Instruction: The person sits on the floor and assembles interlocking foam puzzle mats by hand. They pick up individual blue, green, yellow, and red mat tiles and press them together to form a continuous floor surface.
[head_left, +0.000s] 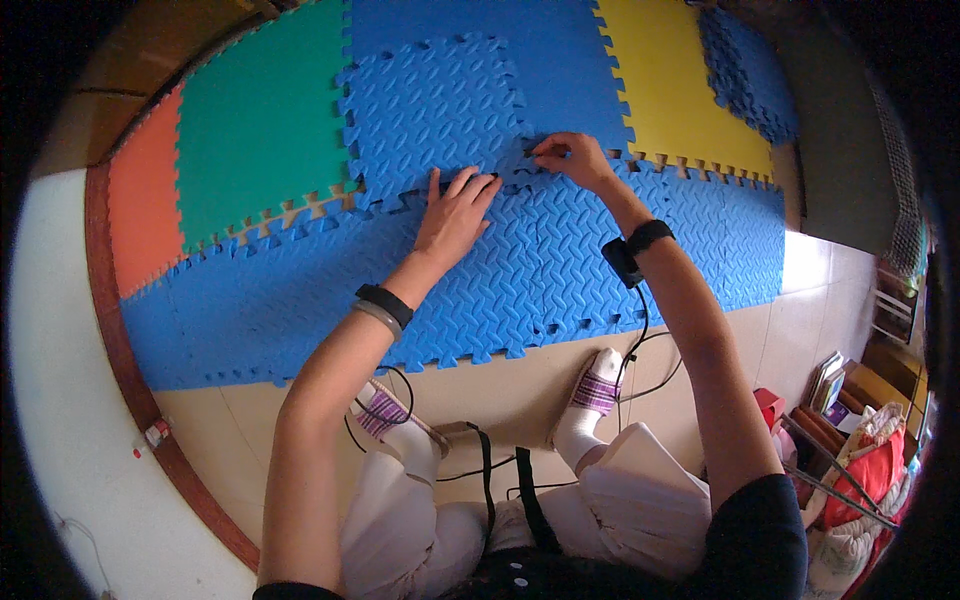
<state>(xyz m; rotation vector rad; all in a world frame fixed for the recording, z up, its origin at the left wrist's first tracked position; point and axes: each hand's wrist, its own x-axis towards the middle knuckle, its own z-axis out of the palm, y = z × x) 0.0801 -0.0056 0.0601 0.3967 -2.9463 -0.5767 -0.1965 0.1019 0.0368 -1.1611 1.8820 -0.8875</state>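
Note:
A small blue foam puzzle tile (427, 112) with a raised leaf-like pattern lies on top of a larger smooth blue foam mat (566, 67). My left hand (454, 214) rests palm down at the tile's near edge, its fingers spread over the toothed border. At the tile's near right corner, my right hand (574, 161) pinches the foam edge between thumb and forefinger; the fingertips partly hide the spot. Under both hands runs a row of joined, textured blue foam tiles (480, 277), its far teeth lying along the near edges of the coloured mats.
Green (262, 135), orange (146, 202) and yellow (675, 97) mats flank the blue one. More blue tiles (754, 75) lie at far right. A black cable (645, 322) hangs from my right wrist. Bags and boxes (862, 450) stand at right; a white wall (52, 300) rises left.

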